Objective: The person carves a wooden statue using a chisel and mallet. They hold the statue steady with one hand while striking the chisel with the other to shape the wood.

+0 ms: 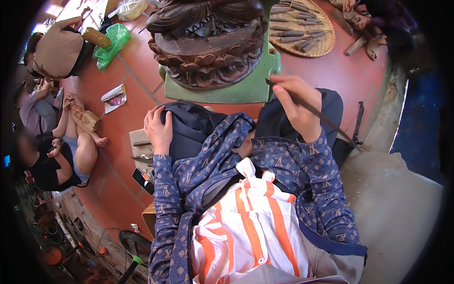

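The right hand [299, 110] grasps a dark tool [333, 127] (long and thin). The left hand [159, 131], released, rests on the knee [187, 124].

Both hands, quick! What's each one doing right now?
Left hand: open, resting on the dark-trousered knee, holding nothing.
Right hand: closed, holding a long thin dark tool.

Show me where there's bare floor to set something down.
Bare tile lies between the packet and the green base, and between the basket and the right knee. Crowded: the basket, strewn with tools, and beside the left hand, with a phone and more tools.
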Tool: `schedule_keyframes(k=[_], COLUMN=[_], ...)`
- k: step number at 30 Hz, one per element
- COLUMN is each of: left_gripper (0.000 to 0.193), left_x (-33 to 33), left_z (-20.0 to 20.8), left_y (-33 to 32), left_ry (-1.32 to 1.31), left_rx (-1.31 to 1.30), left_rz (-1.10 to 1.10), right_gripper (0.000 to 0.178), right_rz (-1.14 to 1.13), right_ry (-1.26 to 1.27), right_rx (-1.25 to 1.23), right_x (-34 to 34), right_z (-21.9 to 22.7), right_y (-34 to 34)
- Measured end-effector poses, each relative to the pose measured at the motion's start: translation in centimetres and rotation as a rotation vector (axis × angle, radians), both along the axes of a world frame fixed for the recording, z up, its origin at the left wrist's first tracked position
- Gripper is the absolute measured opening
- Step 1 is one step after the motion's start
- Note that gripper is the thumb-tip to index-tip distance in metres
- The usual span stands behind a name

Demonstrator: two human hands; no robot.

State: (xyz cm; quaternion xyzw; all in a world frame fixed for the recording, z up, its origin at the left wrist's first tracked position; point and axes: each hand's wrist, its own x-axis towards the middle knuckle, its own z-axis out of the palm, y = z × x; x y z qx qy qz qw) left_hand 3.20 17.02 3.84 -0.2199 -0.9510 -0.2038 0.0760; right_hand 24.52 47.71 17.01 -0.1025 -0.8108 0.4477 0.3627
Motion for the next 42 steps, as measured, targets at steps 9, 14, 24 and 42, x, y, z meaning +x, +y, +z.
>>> schedule_keyframes(k=[9,14,24,42], left_gripper=[0.03,0.03,0.03,0.031], left_x=[0.5,0.4,0.6,0.4], left_z=[0.1,0.1,0.1,0.2], left_y=[0.0,0.3,0.4,0.5], left_ry=[-0.019,-0.02,0.011,-0.016], left_rx=[0.009,0.021,0.037,0.041], left_rz=[0.0,-0.011,-0.017,-0.011], right_gripper=[0.015,0.018,0.015,0.014], right_rz=[-0.022,-0.033,-0.103,-0.122], right_ry=[0.058,0.001,-0.067,-0.032], right_rx=[0.25,0.296,0.035,0.028], right_x=[-6.1,-6.7,-6.6,-7.0], right_z=[3.0,3.9,4.3,4.4], right_y=[0.4,0.2,-0.1,-0.5])
